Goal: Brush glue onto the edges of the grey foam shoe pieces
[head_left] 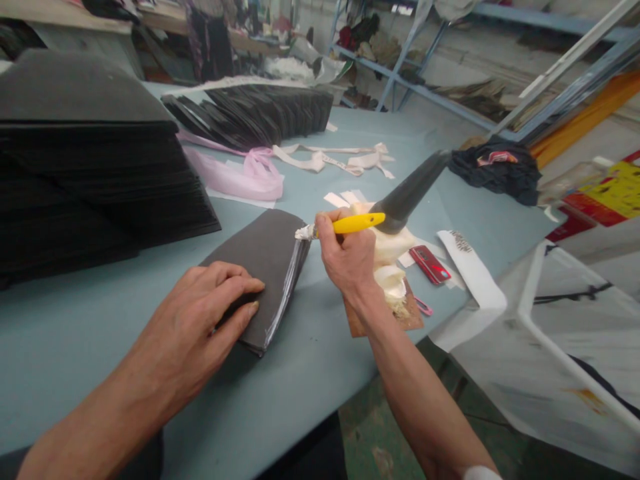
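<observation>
A yellow-handled paintbrush [357, 223] is gripped in my right hand [350, 260]. Its white-coated bristles touch the far end of the edge of a small stack of dark grey sheets [273, 257]. White, glue-like streaks run down that right edge. My left hand [205, 313] presses on the stack from the left, its fingers curled together and the thumb close to the forefinger. Right of my right hand is a cream-coated pot-like container [393, 247] on a brown board [415, 319], partly hidden by my forearm. A dark tapered object [410, 190] leans out above it.
A tall pile of black sheets [80, 180] stands on the left of the blue-green table [320, 373]. Behind lie a fanned row of black pieces [270, 113], pink fabric [235, 177] and pale strips [325, 160]. At right are a red phone-like object [429, 265] and a white bin [525, 320].
</observation>
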The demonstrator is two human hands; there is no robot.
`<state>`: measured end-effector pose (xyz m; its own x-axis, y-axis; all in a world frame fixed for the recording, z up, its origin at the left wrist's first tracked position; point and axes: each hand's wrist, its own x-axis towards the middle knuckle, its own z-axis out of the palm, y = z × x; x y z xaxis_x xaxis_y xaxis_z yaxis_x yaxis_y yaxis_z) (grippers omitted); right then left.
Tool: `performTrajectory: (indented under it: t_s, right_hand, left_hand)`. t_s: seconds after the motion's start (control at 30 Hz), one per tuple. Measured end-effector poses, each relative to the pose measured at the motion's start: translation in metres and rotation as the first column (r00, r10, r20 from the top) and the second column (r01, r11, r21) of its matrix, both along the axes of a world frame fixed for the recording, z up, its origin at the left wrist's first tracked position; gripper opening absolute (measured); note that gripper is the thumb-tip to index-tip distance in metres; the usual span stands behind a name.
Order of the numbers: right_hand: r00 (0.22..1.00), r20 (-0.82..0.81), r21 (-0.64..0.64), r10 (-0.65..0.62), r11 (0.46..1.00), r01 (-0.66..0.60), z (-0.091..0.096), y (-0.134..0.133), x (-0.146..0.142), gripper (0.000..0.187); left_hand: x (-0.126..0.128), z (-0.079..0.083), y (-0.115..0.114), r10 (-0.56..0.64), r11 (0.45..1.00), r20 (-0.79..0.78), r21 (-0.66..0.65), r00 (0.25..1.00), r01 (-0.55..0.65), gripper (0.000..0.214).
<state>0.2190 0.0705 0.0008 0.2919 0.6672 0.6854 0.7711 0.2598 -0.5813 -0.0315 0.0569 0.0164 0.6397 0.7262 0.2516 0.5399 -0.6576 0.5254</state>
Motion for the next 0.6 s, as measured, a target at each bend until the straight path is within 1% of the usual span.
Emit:
performTrajectory:
  t_s: [0.13, 0.27, 0.43, 0.5, 0.6]
  right_hand:
    - [1.0, 0.006, -0.009, 0.006, 1.0, -0.006, 0.001, 0.009, 0.004, 0.036]
    - [1.0, -0.006, -0.01, 0.017, 1.0, -0.017, 0.001, 0.015, 0.007, 0.035]
    - [1.0, -0.003, -0.022, -0.002, 1.0, 0.002, 0.0, 0.025, 0.015, 0.032]
    - [1.0, -0.02, -0.032, -0.008, 0.999, 0.007, 0.001, 0.027, 0.018, 0.032]
    - [0.995, -0.096, -0.004, -0.001, 1.0, 0.001, 0.003, 0.023, 0.02, 0.036]
  left_hand:
    - [0.0, 0.0, 0.0, 0.0, 1.0, 0.009, 0.004, 1.0, 0.0, 0.032]
    - [-0.001, -0.004, -0.001, 0.013, 1.0, 0.045, 0.008, 0.999, -0.013, 0.031]
    - [-0.001, -0.005, 0.001, 0.008, 1.0, 0.053, -0.001, 0.999, -0.008, 0.031]
    - [-0.001, -0.004, 0.001, 0.002, 1.0, 0.05, -0.011, 0.999, -0.002, 0.031]
    - [0.0, -0.002, 0.002, -0.001, 1.0, 0.046, -0.017, 0.999, 0.001, 0.032]
